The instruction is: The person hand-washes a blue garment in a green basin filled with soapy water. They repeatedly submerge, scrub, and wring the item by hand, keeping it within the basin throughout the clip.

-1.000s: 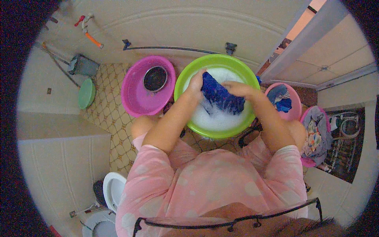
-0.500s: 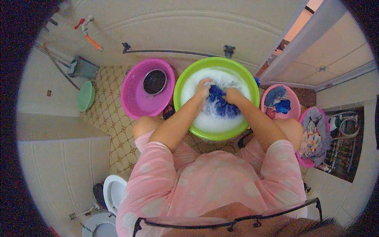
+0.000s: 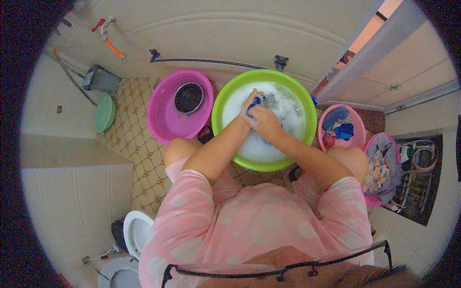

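Observation:
A green basin (image 3: 312,122) full of white suds (image 3: 261,149) stands on the floor in front of me. Over its middle my left hand (image 3: 247,106) and my right hand (image 3: 264,120) are pressed together, both closed on a bunched blue cloth (image 3: 256,103). Only a small part of the cloth shows between the fingers. My right hand lies on the near side of it, touching the left. What kind of garment it is, I cannot tell.
Left of the green basin is a magenta basin (image 3: 163,115) with a dark round pan (image 3: 188,98) in it. Right of it stand a pink basin (image 3: 357,139) of blue clothes and a tub with grey laundry (image 3: 386,168). A toilet (image 3: 137,235) is at the lower left.
The blue cloth, spread in the suds before, is now gathered up small between my hands. My right hand has moved left to meet the left hand.

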Motion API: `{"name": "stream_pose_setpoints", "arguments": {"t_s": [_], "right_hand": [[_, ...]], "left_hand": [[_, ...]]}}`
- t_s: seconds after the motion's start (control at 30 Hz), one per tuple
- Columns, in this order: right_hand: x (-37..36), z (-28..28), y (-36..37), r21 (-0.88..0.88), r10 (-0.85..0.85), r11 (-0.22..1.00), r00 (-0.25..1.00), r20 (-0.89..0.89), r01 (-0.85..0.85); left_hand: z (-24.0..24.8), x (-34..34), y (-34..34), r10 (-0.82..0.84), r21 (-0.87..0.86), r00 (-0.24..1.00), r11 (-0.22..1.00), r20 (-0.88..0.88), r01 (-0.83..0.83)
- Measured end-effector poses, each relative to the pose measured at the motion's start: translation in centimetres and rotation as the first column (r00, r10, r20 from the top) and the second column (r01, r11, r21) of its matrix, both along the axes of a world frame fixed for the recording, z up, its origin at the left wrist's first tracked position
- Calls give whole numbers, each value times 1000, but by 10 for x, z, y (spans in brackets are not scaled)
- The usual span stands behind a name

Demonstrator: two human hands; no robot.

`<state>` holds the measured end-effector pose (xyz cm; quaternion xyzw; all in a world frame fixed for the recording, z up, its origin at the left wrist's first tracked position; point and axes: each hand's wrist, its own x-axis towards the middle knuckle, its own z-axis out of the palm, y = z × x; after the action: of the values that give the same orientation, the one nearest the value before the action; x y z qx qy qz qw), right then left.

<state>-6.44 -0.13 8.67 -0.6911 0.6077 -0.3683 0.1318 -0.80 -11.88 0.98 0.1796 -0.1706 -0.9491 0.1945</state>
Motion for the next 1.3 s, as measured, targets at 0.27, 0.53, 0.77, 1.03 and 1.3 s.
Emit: {"name": "stream_pose_setpoints", "arguments": {"t_s": [0.27,0.53,0.77,1.03,1.3], "right_hand": [[-50,5,-25,57,-361,931,932,-20,362],[-22,-12,-23,-9,-271,962,957,-101,272],[-73,-22,-39,82,-406,913,911,76,400],[-89,-75,-36,549,19,836,999,-40,6],[-72,-100,-47,270,-450,879,871,196,394]], "left_hand": [[61,-22,52,267,17,942,961,204,-277],[46,-3,37,122,-203,954,977,274,-66],[88,-15,37,233,-29,888,970,396,-242],[10,-1,-2,528,-416,722,837,447,-354],[12,-13,15,397,-263,775,916,492,-302]]}}
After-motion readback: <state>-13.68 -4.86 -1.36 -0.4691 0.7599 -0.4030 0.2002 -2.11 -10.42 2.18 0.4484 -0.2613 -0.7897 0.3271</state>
